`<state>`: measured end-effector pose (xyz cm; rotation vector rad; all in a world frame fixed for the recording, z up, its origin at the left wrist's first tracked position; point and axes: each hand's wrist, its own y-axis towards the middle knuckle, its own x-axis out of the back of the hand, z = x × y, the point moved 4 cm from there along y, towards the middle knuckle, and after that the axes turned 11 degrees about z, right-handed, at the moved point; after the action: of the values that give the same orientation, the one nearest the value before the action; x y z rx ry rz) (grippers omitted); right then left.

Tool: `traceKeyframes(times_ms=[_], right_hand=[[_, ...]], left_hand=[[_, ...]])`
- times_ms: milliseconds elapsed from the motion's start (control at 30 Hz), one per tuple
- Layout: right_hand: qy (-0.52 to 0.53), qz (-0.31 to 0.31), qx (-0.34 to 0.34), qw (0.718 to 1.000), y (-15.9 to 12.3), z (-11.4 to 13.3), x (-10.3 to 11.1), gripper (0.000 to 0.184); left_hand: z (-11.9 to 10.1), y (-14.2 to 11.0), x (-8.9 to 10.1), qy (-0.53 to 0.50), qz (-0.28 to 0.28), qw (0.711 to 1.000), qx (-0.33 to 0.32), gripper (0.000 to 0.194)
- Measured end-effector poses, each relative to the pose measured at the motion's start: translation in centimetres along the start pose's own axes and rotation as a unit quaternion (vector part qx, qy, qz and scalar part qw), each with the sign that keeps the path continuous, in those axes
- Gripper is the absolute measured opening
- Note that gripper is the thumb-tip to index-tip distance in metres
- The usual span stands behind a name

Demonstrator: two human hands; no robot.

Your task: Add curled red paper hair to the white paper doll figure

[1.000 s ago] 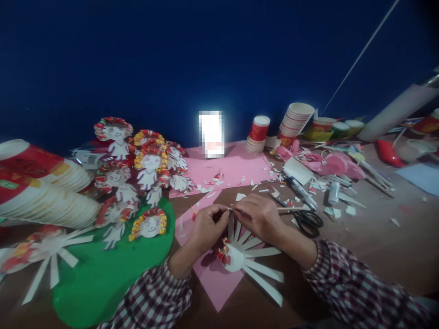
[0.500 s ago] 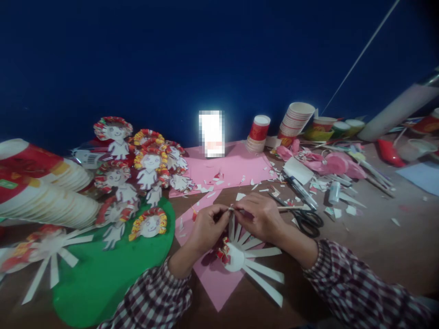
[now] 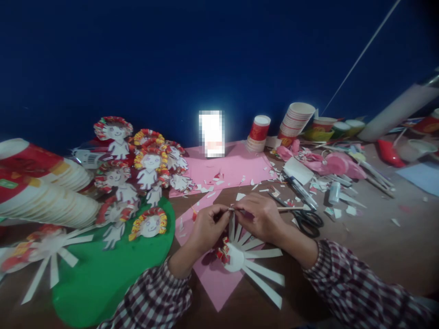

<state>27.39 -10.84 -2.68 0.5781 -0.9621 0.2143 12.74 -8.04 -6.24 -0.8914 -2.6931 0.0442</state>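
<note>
A cut paper cup (image 3: 236, 258) lies over pink paper (image 3: 218, 288), its wall slit into white strips that fan out to the right. Several strips at its left are curled into small red-and-white rolls (image 3: 223, 254). My left hand (image 3: 210, 228) pinches the tip of one upright strip between thumb and forefinger. From the other side, my right hand (image 3: 261, 217) grips the same tip, so the fingertips of both hands nearly touch. A thin light stick (image 3: 293, 208) shows beyond my right hand; whether it is held I cannot tell.
Paper dolls with curled red-and-yellow hair (image 3: 151, 167) crowd the left, beside a green sheet (image 3: 103, 283) and stacked cups (image 3: 51, 196). Black scissors (image 3: 308, 223), a marker (image 3: 302, 194) and a small bottle (image 3: 334, 193) lie right among paper scraps. More cups (image 3: 297, 119) stand behind.
Both hands stay in nearly the same place. The fingertips shift slightly at the strip's tip, where the small pale end shows a little differently. Everything else stays put.
</note>
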Motion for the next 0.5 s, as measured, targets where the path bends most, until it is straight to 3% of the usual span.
traceKeyframes(times_ms=[200, 500], right_hand=[[0.005, 0.023, 0.006, 1.0, -0.17, -0.08, 0.02, 0.012], [0.006, 0.009, 0.002, 1.0, -0.12, -0.56, -0.4, 0.01]], left_hand=[[-0.12, -0.01, 0.07, 0.011, -0.004, 1.0, -0.015, 0.018], [0.23, -0.08, -0.2, -0.025, 0.01, 0.999, 0.022, 0.019]])
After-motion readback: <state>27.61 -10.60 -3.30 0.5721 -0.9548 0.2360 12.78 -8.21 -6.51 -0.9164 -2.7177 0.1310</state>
